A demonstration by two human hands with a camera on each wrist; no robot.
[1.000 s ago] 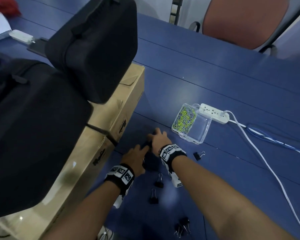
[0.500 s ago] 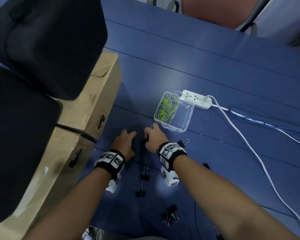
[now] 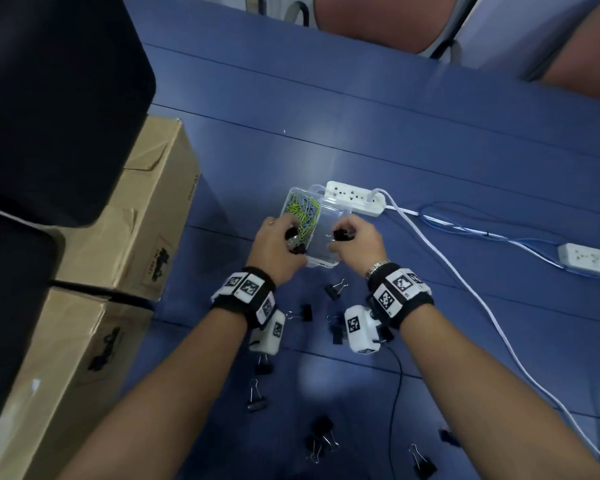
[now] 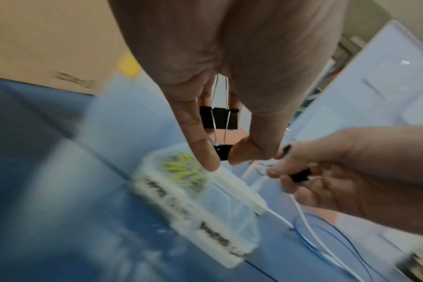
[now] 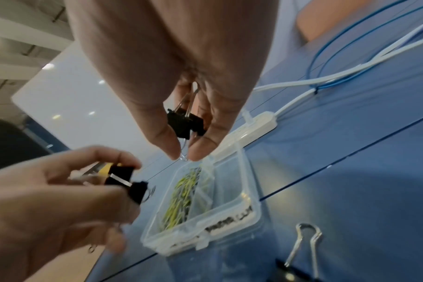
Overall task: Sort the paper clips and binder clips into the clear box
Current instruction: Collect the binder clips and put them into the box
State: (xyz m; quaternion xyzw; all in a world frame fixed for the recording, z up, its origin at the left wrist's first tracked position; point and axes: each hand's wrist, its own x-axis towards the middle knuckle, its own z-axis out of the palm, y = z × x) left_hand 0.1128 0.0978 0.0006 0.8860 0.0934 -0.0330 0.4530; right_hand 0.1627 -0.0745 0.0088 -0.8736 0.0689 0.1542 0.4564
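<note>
The clear box (image 3: pixel 326 263) sits mid-table, with green and grey paper clips (image 3: pixel 300 213) in its left compartment. My left hand (image 3: pixel 281 244) hovers over the box's left side and pinches two black binder clips (image 4: pixel 220 118). My right hand (image 3: pixel 354 237) hangs over the right compartment, its fingers pinching one black binder clip (image 5: pixel 185 122) by the wire handles. Several loose binder clips (image 3: pixel 335 291) lie on the blue table nearer to me, under and behind my wrists.
Cardboard boxes (image 3: pixel 136 237) with black bags (image 3: pixel 49 98) on top line the left side. A white power strip (image 3: pixel 355 199) touches the box's far end; its cable (image 3: pixel 465 289) runs right and toward me. Another strip (image 3: pixel 589 258) lies at right.
Both hands came up off the table left of the box with binder clips and moved over the clear box. The head view has tilted down and closer.
</note>
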